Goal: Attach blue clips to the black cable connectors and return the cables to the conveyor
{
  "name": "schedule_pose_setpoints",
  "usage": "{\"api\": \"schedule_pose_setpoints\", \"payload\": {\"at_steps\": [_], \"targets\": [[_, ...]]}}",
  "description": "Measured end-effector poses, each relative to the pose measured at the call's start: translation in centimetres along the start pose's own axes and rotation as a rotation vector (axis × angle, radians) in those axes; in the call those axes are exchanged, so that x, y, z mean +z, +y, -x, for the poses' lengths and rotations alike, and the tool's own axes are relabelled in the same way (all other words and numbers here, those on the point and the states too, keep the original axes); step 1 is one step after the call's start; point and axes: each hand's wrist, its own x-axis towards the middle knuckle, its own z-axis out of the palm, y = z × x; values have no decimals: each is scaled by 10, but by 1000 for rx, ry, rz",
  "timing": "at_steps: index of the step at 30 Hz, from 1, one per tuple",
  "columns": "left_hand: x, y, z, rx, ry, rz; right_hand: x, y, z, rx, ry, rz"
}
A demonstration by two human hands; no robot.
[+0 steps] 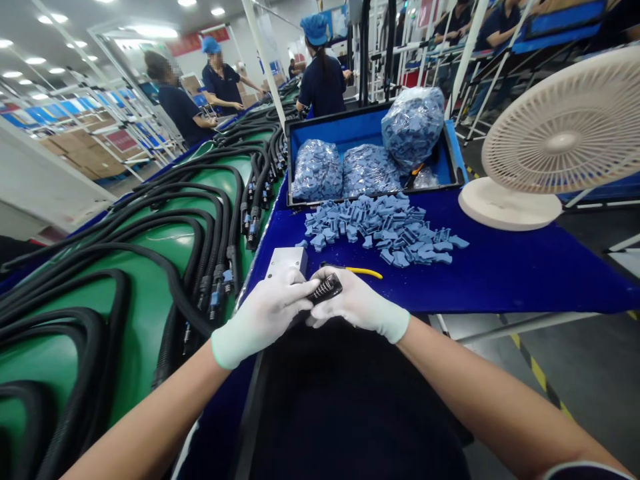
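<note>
The left hand [273, 308] and right hand [356, 301] are together pinching 1 black, silver-ribbed part [327, 288] by the near edge of the bench [505, 273]; any loosening grip is risking a drop.

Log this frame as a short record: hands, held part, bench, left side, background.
left hand: gloved, fingers on the held part
right hand: gloved, gripping the same part
held part: black piece with a visible metal coil
bench: loose blue clips, pale block, yellow-handled tool, fan
bin: blue, black-rimmed, with clear bags of blue pieces
left side: black hoses on a green surface
background: several co-workers
</note>
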Motion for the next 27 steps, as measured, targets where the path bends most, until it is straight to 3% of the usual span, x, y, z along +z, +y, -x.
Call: {"api": "schedule_pose_setpoints", "payload": {"at_steps": [2, 6, 10, 13, 15, 17, 18, 21, 22, 23, 24, 26, 27], "targets": [[3, -8, -1, -36, -32, 79, -1, 2, 3, -2, 20, 53], [9, -15, -11, -305, 34, 344, -2, 2, 5, -63, 128, 162], [19, -12, -17, -370, 112, 384, -5, 5, -4, -111, 158, 136], [30, -4, -2, -363, 352, 202, -5, 11, -9, -148, 209, -5], [37, 3, 15, -401, 423, 153, -1, 18, -8, -255, 284, -52], [39, 5, 32, -503, 420, 398, 5, 24, -3, -343, 312, -52], [38, 3, 38, -555, 434, 570, 6, 25, -2, -344, 250, -19], [24, -12, 46, -635, 687, 1055, -1, 20, -10, -278, -157, 348], [16, -19, 45, -640, 813, 1156, -8, 15, -20, -291, -216, 550], [8, -25, 42, -634, 921, 1221, -17, 8, -32, -328, -198, 778], [-1, -30, 39, -616, 996, 1264, -27, 1, -47, -382, -83, 1023], [-16, -36, 30, -540, 1023, 1208, -48, -13, -79, -408, 148, 1488], [-23, -36, 25, -498, 998, 1130, -57, -19, -93, -397, 189, 1656]]}}
